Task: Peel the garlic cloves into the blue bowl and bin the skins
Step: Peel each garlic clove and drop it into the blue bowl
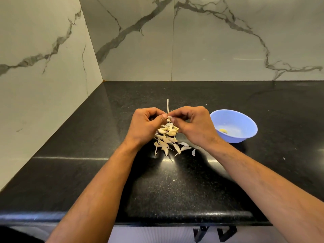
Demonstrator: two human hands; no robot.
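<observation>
Hands meet above the black surface [70, 172]: left hand [146, 127] and right hand [193, 124] pinch one garlic clove [169, 118] over a clove pile [167, 137]; blue bowl [234, 126] sits toward the right edge.

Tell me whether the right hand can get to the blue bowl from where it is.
Probably yes: the blue bowl sits just beside the right hand with nothing between them, though that hand is pinching a garlic clove.
</observation>
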